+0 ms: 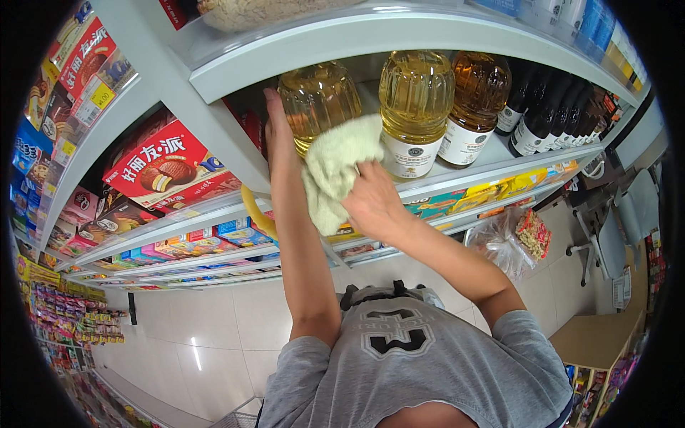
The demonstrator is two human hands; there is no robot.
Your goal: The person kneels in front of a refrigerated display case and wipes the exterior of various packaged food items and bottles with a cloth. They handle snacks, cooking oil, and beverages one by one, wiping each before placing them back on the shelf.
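My left hand (281,125) rests against the left side of a large clear bottle of yellow oil (320,101) at the left end of the shelf. A pale green cloth (337,171) is gripped in my right hand (374,200), and its upper part lies over the lower front of that bottle. The cloth hides the bottle's label. Just right of the cloth stands a second bottle of yellow oil (416,101) with a white label. A bottle of darker amber oil (476,107) is beside it. My left fingertips reach into shadow behind the shelf upright.
Several dark bottles (540,117) line the shelf's right part. A shelf edge (374,27) curves overhead. Red snack boxes (166,160) stand left of the upright (176,91). A plastic bag (503,241) is at the lower right, near a grey chair (610,241).
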